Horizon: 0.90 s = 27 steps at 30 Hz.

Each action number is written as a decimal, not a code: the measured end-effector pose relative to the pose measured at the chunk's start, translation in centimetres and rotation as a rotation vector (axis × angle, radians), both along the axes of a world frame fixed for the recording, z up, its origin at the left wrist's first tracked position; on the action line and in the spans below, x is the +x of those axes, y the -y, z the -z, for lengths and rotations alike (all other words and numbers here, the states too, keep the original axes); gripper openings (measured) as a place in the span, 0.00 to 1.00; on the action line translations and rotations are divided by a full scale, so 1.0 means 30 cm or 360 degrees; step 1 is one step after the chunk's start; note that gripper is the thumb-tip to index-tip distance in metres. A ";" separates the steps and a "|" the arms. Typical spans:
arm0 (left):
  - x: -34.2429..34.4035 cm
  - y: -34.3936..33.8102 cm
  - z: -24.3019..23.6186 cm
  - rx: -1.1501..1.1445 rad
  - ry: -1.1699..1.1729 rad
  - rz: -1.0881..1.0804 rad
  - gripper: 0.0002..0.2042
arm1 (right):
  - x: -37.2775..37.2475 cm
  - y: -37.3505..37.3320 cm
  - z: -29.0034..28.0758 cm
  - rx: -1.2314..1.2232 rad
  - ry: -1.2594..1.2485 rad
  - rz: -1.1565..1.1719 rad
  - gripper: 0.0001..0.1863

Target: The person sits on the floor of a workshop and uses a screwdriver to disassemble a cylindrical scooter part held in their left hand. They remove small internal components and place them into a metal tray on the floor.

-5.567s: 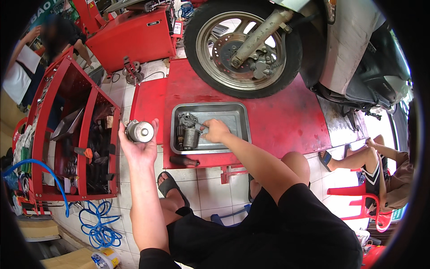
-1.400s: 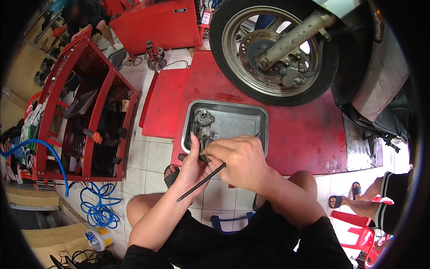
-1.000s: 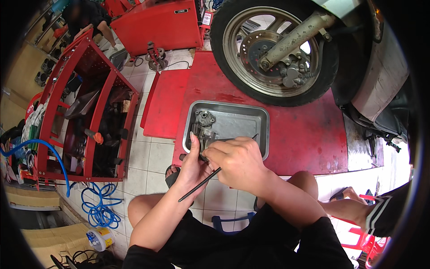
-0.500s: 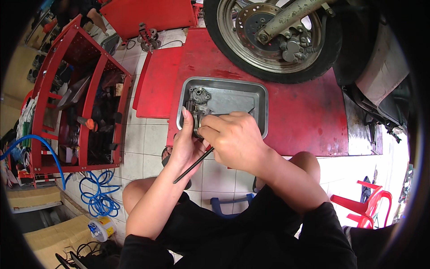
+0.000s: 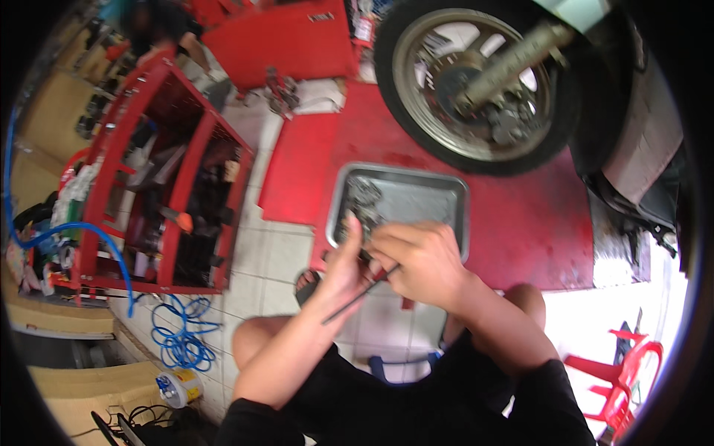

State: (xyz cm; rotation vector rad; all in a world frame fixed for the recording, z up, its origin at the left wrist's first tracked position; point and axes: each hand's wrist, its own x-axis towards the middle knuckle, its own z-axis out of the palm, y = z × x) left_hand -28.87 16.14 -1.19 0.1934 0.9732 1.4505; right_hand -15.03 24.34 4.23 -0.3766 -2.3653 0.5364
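Note:
My two hands meet at the near edge of a grey metal tray [image 5: 462,215]. My left hand [image 5: 343,269] is closed, thumb up, around a metal part that my fingers mostly hide. Against it presses my right hand [image 5: 422,256], fingers curled in a pinch. A thin black rod [image 5: 349,303] sticks out from under the right hand and slants down over my left wrist. Inside the tray, beyond my hands, lie greasy metal mechanical parts [image 5: 363,192]; motion blur softens their shapes.
The tray rests on a red platform [image 5: 520,238]. A motorcycle's front wheel [image 5: 476,89] stands just behind it. On the left are a red tool cart [image 5: 171,215], a coiled blue hose [image 5: 182,334] and a white bucket [image 5: 180,388]. A red plastic chair [image 5: 621,372] stands right.
The whole view has shifted, so the scene sits lower and further right. My hands keep the same grip close together, and the black rod still slants below them.

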 end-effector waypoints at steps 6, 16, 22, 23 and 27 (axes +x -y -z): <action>-0.011 0.005 0.008 -0.0023 0.0101 -0.0007 0.31 | -0.015 0.006 0.022 -0.0100 -0.0132 0.0016 0.14; 0.010 0.002 -0.036 0.0052 0.0317 -0.0029 0.29 | -0.001 -0.007 -0.003 0.0300 -0.0115 0.0003 0.08; -0.007 0.003 -0.039 0.0111 0.0129 -0.0074 0.29 | -0.015 -0.015 0.018 0.0262 -0.0117 0.0067 0.08; -0.009 0.002 -0.022 0.0119 0.0125 -0.0063 0.28 | -0.009 -0.017 0.020 0.0326 -0.0099 0.0080 0.09; -0.007 0.005 -0.042 0.0081 0.0118 -0.0031 0.28 | -0.007 -0.018 0.013 0.0519 -0.0005 0.0119 0.11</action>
